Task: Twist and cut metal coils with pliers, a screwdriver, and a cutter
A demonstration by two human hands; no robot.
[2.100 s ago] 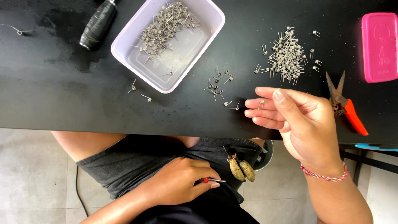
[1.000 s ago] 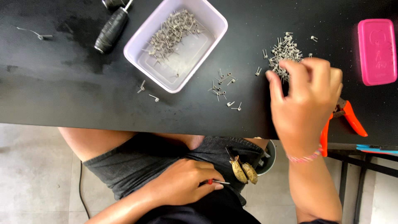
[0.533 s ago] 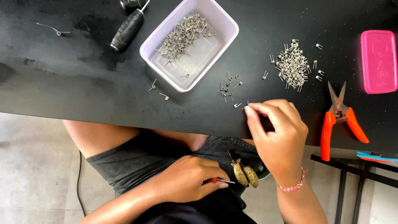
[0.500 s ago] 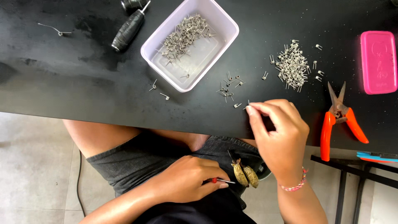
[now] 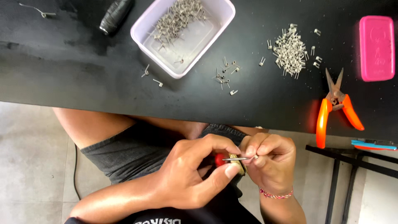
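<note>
Below the near edge of the black tabletop (image 5: pixel 83 79), over the lap: left hand (image 5: pixel 192 174) with fingers clenched around a small red-handled tool (image 5: pixel 219 159), right hand (image 5: pixel 269 159) with fingers pinching a thin grey metal pin (image 5: pixel 238 158) at the tool's tip, both hands touching. On the tabletop, well apart from the hands: pale rectangular plastic tray (image 5: pixel 215 29) of metal pins, loose heap of small metal pins (image 5: pixel 290 52) right of the tray, orange-handled snips (image 5: pixel 336 110) and pink rectangular case (image 5: pixel 376 47) farther right, black thread spool (image 5: pixel 116 14) left of the tray.
</note>
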